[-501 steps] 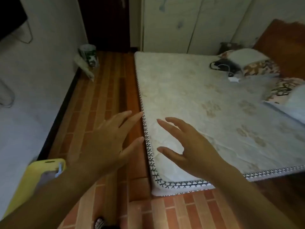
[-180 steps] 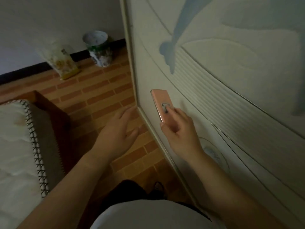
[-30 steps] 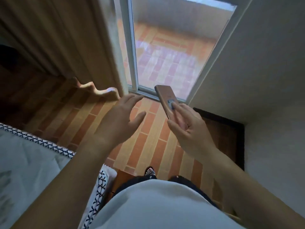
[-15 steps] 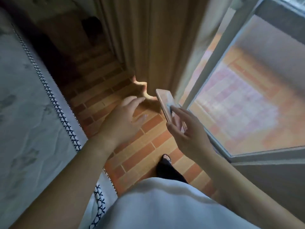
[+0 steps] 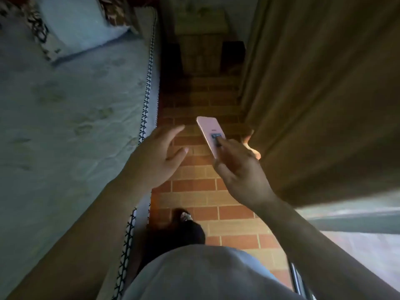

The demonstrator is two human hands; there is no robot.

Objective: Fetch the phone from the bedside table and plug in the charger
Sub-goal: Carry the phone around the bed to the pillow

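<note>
My right hand (image 5: 240,169) grips a pink phone (image 5: 208,132) by its lower end, back side up, with a finger on the grey patch on its back. The phone tilts up and away over the brick floor. To its left my left hand (image 5: 159,158) hovers with fingers spread and nothing in it, a short gap from the phone. Straight ahead at the end of the aisle stands a wooden bedside table (image 5: 202,46), dim and partly in shadow. No charger is visible.
A bed (image 5: 65,118) with a pale mattress and pillows (image 5: 73,24) fills the left. A brown curtain (image 5: 320,94) hangs along the right, with a window frame (image 5: 350,219) below it. A narrow brick-pattern floor (image 5: 199,187) strip runs between them.
The view has swung left, so the aisle between bed and curtain now runs straight ahead toward the bedside table. My right hand still holds the phone; my left hand stays empty beside it.
</note>
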